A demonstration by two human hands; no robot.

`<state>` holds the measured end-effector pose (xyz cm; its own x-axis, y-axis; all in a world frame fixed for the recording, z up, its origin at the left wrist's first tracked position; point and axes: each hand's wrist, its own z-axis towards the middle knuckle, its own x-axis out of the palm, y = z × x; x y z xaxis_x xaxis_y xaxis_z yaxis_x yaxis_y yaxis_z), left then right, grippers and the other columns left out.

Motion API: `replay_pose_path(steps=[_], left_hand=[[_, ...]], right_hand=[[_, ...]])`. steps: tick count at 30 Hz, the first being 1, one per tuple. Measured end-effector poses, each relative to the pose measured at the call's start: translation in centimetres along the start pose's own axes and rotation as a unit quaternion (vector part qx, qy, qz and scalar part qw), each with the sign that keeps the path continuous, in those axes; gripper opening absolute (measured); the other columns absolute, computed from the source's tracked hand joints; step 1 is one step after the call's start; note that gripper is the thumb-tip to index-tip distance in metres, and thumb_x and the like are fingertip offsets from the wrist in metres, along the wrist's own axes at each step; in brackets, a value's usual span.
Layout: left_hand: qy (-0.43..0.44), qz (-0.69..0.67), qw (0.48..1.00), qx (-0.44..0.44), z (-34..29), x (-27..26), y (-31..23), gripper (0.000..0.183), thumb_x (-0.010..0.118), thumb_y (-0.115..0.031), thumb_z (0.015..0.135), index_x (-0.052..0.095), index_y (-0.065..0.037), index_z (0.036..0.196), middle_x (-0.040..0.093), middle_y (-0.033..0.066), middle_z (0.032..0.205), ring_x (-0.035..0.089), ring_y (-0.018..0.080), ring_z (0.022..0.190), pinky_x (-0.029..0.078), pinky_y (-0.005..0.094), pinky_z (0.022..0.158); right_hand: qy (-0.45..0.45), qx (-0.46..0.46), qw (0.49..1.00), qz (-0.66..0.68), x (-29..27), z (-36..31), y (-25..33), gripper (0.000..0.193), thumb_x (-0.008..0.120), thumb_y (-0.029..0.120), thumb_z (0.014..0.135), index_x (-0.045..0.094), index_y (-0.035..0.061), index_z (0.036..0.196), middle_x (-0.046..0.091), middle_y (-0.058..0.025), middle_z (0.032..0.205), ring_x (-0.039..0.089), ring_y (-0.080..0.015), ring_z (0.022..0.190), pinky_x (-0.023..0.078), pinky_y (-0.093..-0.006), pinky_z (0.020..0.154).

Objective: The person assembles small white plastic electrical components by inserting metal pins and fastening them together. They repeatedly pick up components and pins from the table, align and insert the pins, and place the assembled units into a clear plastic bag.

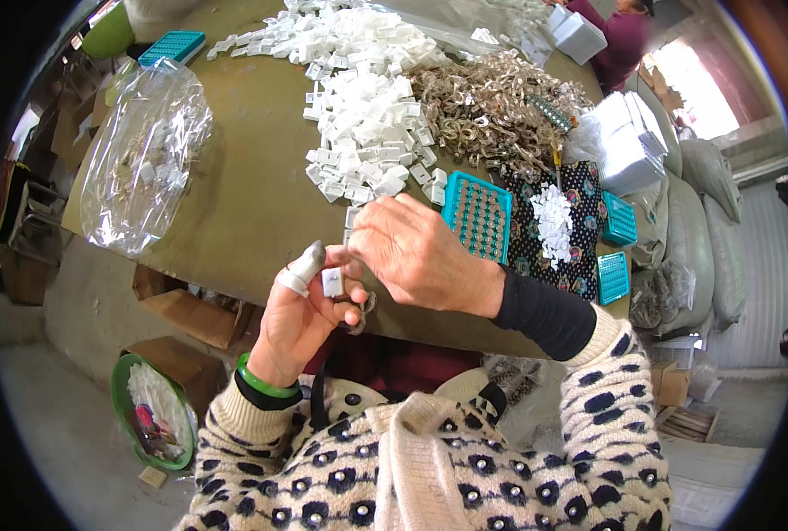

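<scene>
Here, the left hand (pixel 295 317) grips a white case (pixel 333 282); the right hand (pixel 421 252) curls, contents hidden.

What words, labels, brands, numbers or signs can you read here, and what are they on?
None can be read.
Small white block in the left hand: a dark mark, too small to tell whether it is lettering.
Clear plastic bag: no legible print.
Stacked sack: no legible print.

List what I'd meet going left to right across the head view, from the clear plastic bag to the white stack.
Clear plastic bag → left hand → teal tray holding round pieces → small white pieces → white stack.
</scene>
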<state>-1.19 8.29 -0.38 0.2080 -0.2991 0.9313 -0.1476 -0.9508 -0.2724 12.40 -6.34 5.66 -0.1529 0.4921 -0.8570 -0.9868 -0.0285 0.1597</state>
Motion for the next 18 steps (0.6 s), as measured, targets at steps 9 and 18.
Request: replay_pose_path(steps=[9, 18], left_hand=[[-0.060, 0.162, 0.977, 0.126, 0.6, 1.9, -0.8, 0.021, 0.055, -0.008, 0.098, 0.062, 0.003, 0.114, 0.066, 0.0109, 0.089, 0.065, 0.0187, 0.075, 0.055, 0.0302, 0.061], [-0.138, 0.819, 0.428, 0.356, 2.9, 2.5, -0.4, 0.028, 0.071, -0.006, 0.077, 0.064, -0.001, 0.104, 0.057, 0.0140, 0.097, 0.059, 0.0348, 0.087, 0.048, 0.0422, 0.075]], right_hand=[[0.015, 0.037, 0.997, -0.065, -3.5, -2.2, -3.7, 0.013, 0.068, 0.002, 0.077, 0.060, 0.0016, 0.087, 0.060, -0.0114, 0.091, 0.062, -0.0299, 0.087, 0.052, -0.0405, 0.077], [0.109, 0.061, 0.966, -0.226, -4.4, -5.0, -14.5, 0.009, 0.062, 0.005, 0.071, 0.056, 0.0084, 0.076, 0.052, -0.0083, 0.086, 0.056, -0.0267, 0.084, 0.050, -0.0393, 0.070]])
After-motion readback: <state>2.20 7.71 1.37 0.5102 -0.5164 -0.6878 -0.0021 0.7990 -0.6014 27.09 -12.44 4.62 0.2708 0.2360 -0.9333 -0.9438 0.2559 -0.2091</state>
